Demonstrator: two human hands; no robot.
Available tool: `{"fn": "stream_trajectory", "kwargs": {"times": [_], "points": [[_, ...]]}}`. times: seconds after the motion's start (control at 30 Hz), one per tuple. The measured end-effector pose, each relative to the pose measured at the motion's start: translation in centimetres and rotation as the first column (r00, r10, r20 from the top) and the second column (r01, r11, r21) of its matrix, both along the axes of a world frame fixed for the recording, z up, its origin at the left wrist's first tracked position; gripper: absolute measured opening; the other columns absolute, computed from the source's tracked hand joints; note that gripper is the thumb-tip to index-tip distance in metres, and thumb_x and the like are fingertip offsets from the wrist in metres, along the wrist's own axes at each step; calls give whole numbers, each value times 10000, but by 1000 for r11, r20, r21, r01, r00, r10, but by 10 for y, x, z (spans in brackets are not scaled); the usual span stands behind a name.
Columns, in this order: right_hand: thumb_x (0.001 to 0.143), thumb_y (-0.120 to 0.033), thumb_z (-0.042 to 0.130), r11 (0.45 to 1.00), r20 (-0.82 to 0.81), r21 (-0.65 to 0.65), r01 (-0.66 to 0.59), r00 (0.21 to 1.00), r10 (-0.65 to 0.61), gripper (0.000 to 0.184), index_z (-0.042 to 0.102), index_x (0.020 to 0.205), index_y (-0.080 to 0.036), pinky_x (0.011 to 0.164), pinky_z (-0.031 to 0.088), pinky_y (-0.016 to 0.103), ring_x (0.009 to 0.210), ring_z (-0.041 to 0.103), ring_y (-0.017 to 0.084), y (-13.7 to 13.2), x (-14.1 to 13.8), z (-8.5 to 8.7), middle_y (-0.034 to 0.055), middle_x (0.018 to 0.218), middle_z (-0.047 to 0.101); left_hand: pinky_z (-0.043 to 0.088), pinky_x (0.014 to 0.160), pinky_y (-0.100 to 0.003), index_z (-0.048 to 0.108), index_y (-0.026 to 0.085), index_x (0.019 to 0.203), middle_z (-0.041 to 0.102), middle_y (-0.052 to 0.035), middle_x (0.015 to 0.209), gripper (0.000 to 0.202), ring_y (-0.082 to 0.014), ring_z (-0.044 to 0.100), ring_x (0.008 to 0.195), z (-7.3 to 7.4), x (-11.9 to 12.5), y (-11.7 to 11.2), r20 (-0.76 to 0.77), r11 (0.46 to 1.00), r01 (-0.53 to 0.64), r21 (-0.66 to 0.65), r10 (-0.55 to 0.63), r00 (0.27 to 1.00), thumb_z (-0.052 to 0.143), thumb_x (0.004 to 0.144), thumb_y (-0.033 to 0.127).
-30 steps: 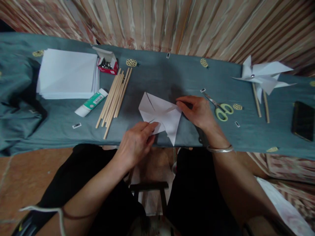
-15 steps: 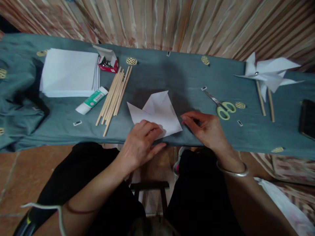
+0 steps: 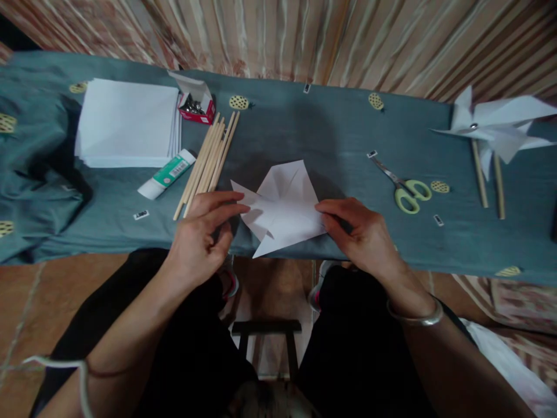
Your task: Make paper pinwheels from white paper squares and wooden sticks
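A white paper pinwheel (image 3: 289, 203), cut and partly folded, lies near the front edge of the cloth-covered table. At its right corner, the thumb and fingertips of my right hand (image 3: 359, 232) are pinched together on the paper. My left hand (image 3: 202, 232) is at the opposite side, its fingers stretched out and apart, their tips at the left edge of the paper; whether they press on it is unclear. Several wooden sticks (image 3: 209, 154) lie just beyond my left hand, which covers their near ends. Green-handled scissors (image 3: 407, 191) rest to the right of the pinwheel.
A stack of white paper (image 3: 128, 122) sits at the left, with a glue tube (image 3: 167, 174) below it. Beside the stack stands an opened red box of metal pins (image 3: 196, 107). Finished pinwheels on sticks (image 3: 496, 128) lie at the far right. A curtain hangs behind the table.
My left hand has come off the paper's near side and moved left to its left edge, uncovering a lower flap. My right hand has closed on the right corner.
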State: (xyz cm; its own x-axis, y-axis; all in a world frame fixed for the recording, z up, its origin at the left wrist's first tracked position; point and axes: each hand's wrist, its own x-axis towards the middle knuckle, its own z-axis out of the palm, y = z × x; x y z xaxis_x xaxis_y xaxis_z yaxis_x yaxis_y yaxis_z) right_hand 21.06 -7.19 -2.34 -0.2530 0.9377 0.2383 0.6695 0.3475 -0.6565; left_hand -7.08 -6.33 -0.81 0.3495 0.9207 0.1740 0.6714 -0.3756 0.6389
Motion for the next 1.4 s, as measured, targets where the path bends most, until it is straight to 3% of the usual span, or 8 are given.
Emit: {"fn": "stream_trajectory", "kwargs": {"times": [0.2,0.5,1.23,1.4], "points": [[912,-181,540,1000,-2,-1,-24,1000,24,223,705,1059,-211,888,550,437,976,688,233,-1,-6,-4,79,1041,748,497,955,-428,749,216,979,738,-63,1040,218,-233,623,1043,-16,6,9,53,992,121,-35,-119,992,553,924,292],[933,-188,515,997,48,3,-81,996,81,217,686,1062,-221,890,542,423,964,685,226,0,-20,1,63,1028,750,490,897,-421,751,218,974,734,-51,873,248,-233,633,937,-19,22,25,-36,997,35,-62,-37,999,565,913,370],[950,-158,495,987,125,80,-139,984,129,233,678,1082,-218,879,536,399,964,682,221,4,-23,0,66,1046,751,516,853,-387,728,202,1003,737,-36,862,187,-211,661,860,-20,30,27,15,989,-73,-128,75,997,671,846,286],[939,-136,518,980,148,130,-153,980,133,201,676,1058,-172,844,553,394,935,679,224,4,-25,-1,92,1024,754,513,835,-370,728,217,989,734,-28,858,173,-210,663,858,-20,31,27,12,989,-83,-125,85,996,687,828,266]]}}
